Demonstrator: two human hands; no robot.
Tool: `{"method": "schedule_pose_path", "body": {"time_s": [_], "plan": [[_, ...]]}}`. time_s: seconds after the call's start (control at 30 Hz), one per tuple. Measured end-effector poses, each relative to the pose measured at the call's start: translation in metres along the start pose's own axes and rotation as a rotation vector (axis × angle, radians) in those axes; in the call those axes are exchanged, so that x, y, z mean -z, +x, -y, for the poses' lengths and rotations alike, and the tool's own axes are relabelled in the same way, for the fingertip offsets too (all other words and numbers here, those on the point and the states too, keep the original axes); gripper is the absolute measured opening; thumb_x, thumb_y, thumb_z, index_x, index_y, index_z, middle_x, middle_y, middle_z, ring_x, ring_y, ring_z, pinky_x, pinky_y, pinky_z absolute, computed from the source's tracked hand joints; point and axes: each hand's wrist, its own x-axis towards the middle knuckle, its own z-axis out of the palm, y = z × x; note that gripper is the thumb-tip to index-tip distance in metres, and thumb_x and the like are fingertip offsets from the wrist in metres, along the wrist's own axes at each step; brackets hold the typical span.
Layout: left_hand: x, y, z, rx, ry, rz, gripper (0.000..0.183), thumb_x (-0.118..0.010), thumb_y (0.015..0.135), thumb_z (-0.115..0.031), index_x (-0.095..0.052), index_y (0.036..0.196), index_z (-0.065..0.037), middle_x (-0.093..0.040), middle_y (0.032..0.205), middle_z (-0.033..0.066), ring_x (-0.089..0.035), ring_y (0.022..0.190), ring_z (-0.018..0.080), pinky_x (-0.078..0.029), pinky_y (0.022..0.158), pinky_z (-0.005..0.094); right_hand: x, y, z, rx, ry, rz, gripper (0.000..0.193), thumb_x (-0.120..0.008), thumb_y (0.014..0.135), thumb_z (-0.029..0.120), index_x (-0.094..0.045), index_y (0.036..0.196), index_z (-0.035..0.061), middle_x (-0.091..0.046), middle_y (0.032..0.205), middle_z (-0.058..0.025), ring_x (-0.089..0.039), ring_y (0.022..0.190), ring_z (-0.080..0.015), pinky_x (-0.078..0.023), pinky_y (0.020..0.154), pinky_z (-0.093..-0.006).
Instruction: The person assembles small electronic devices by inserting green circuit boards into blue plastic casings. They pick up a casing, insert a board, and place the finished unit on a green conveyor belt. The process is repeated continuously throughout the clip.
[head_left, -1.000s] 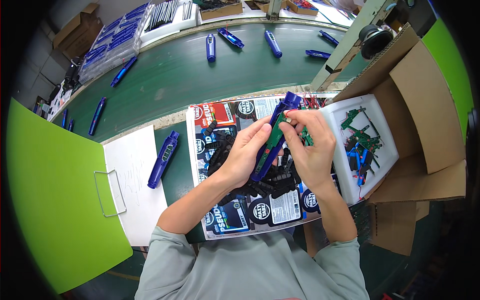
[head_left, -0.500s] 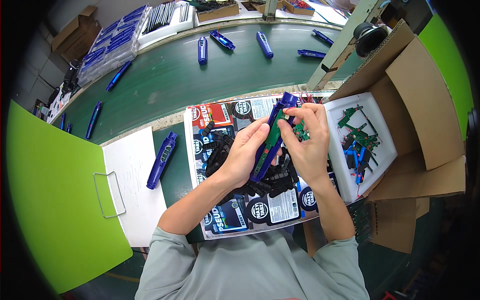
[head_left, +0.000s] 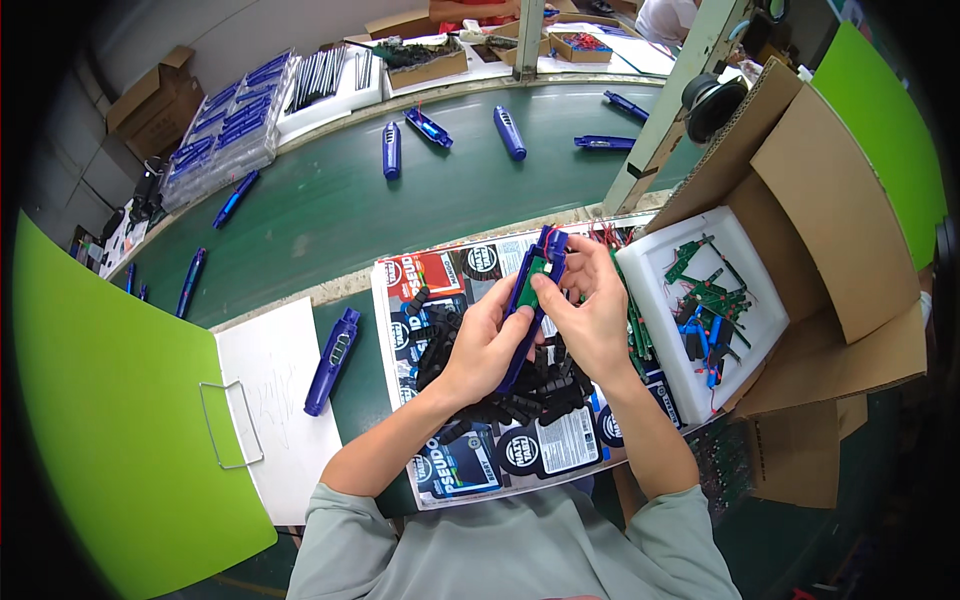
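Observation:
A long blue plastic housing (head_left: 517, 362) is held slanted above the printed sheet, its open side up. Inside it lies a green circuit board (head_left: 531, 290), with a red wire at the housing's upper end. My left hand (head_left: 482, 345) is closed round the housing's lower left side, thumb on the board. From the right, my right hand (head_left: 594, 318) grips the upper part, its thumb pressing on the board. Both hands' fingertips beneath are partly hidden. Under them is a pile of small black ribbed parts (head_left: 545, 397). Another blue housing (head_left: 332, 362) lies apart on the left.
At right, a white foam tray (head_left: 655, 345) holds boards and blue cylinders, beside an open cardboard box (head_left: 825, 215). A green conveyor belt (head_left: 320, 215) carries several blue housings beyond a metal post (head_left: 668, 110). Left stands a lime-green panel (head_left: 110, 420). People sit across the belt.
The view has tilted up, showing more beyond the belt. My right hand's fingers have shifted from pinching near the housing's upper end to gripping its side, with the thumb down on the board.

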Motion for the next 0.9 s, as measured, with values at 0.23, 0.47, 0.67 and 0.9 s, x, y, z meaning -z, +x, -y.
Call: {"method": "schedule_pose_path", "body": {"time_s": [0.23,0.47,0.67,0.9], "plan": [[0.018,-0.002,-0.001,0.025,0.055,-0.017,0.04,-0.046,0.103,-0.007,-0.043,0.142,0.002,-0.061,0.094,0.0051,-0.062,0.079,0.0097,-0.054,0.065,0.0251,-0.017,0.011,-0.014,-0.023,0.062,0.059,0.032,-0.076,0.085,0.006,-0.062,0.112,-0.0033,-0.069,0.091,-0.004,-0.063,0.077,-0.0082,-0.048,0.064,-0.0236],[0.126,0.041,-0.007,-0.055,0.305,-0.261,0.031,-0.048,0.099,-0.007,-0.053,0.129,0.0,-0.067,0.102,0.0083,-0.062,0.08,0.011,-0.054,0.069,0.0281,-0.002,0.011,-0.019,0.028,-0.172,0.079,0.032,-0.074,0.087,0.009,-0.064,0.115,-0.0008,-0.065,0.086,-0.0057,-0.064,0.076,-0.0125,-0.048,0.067,-0.0292],[0.353,0.062,0.002,0.041,1.089,-0.747,0.044,-0.051,0.091,-0.007,-0.057,0.134,0.003,-0.066,0.092,0.0092,-0.063,0.082,0.018,-0.049,0.073,0.0319,0.041,0.013,-0.06,0.143,-0.681,0.192,0.019,-0.071,0.086,0.008,-0.067,0.103,0.0006,-0.066,0.091,-0.0134,-0.064,0.08,-0.0309,-0.048,0.077,-0.0413],[0.427,0.054,0.011,0.383,1.656,-0.754,0.053,-0.051,0.092,-0.023,-0.053,0.144,-0.011,-0.043,0.15,0.0167,-0.042,0.136,0.0399,-0.037,0.11,0.0571,0.049,0.031,-0.068,0.251,-0.908,0.211,0.018,-0.068,0.085,0.002,-0.067,0.103,0.0,-0.066,0.096,-0.0163,-0.064,0.093,-0.0347,-0.05,0.081,-0.045]]}}
